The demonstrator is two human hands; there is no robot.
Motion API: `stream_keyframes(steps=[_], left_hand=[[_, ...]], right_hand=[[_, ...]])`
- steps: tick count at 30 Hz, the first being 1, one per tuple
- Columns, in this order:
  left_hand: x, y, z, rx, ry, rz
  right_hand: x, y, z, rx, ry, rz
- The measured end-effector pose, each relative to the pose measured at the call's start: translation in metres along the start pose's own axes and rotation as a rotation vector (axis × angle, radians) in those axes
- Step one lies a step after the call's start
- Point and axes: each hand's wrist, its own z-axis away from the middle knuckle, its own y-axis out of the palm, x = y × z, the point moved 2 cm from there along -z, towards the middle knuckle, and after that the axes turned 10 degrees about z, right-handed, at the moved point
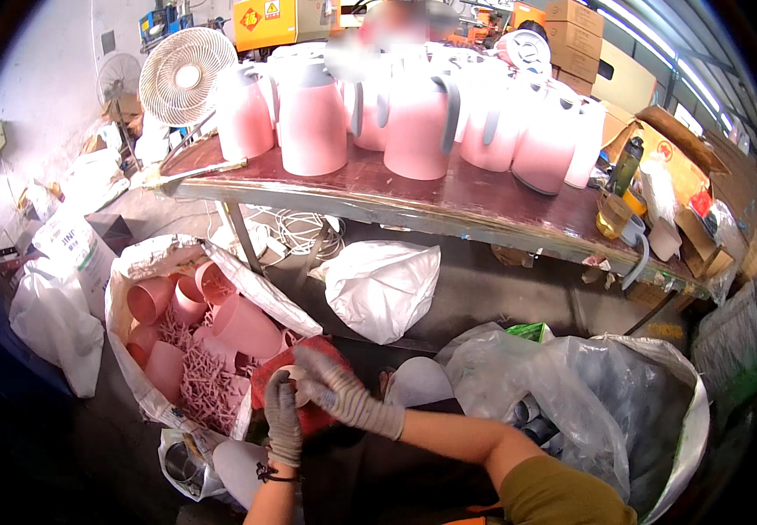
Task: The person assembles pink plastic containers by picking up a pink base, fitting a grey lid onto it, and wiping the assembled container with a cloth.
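Observation:
Both hands wear grey knitted gloves and meet in front of me, over a red thing [319, 418] that they largely cover. My left hand [284, 430] points upward, its fingers closed around a small pale piece that I cannot make out. From the right, my right hand [345, 399] reaches across with bent fingers against the same spot; it is slightly blurred, and its fingertips' hold is partly hidden. Just left of the hands stands a white woven sack [125, 350] holding pink jug bodies [247, 327] and many thin pink plastic strips [208, 385].
Pink jugs with grey handles [313, 131] crowd the dark red table [483, 194] ahead. A white bag [387, 289] lies beneath it. To my right is an open sack lined with clear plastic [588, 385], with dark grey parts inside. A fan [188, 77] stands behind the table's left end.

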Motion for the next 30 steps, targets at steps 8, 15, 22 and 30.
stream_keyframes(steps=[8, 15, 22, 30], left_hand=[[0.013, 0.007, 0.040, -0.188, -0.252, 0.665], [0.052, -0.013, 0.053, 0.146, -0.493, 0.797], [0.056, -0.020, 0.047, -0.131, -0.452, 0.702], [0.045, -0.085, -0.012, -0.366, 0.094, 0.090]], right_hand=[[-0.013, 0.086, 0.041, -0.138, 0.083, -0.136], [-0.060, 0.143, 0.056, -0.474, 0.382, 0.355], [-0.056, 0.126, 0.072, -0.282, 0.045, 0.225], [-0.025, 0.137, 0.082, -0.084, -0.139, -0.077]])
